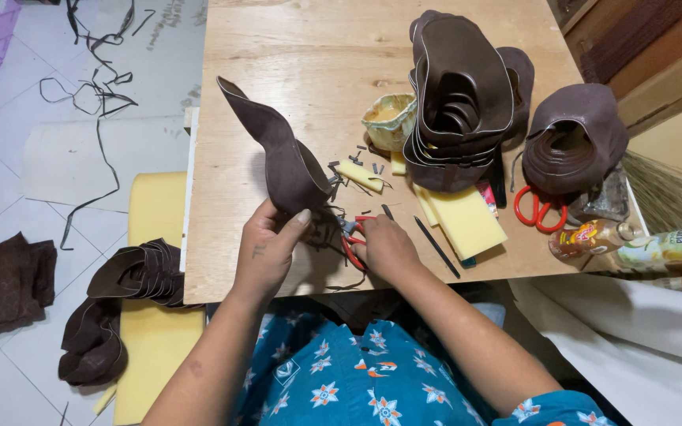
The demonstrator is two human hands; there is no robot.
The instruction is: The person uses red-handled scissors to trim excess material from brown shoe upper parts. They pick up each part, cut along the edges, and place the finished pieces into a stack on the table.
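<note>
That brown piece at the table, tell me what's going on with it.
A person seated at a wooden table holds a brown shoe upper upright in the left hand. The right hand grips small red-handled scissors at its lower edge, with dark offcuts scattered nearby. Stacks of similar brown uppers sit behind, beside yellow foam, a small bowl and a second pair of red scissors.

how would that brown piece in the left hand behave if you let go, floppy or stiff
Probably semi-stiff: the brown piece stands up curved from the left hand without drooping. Likely light, since a fingertip pinch holds it. Its narrow base suggests it would tip over.
</note>
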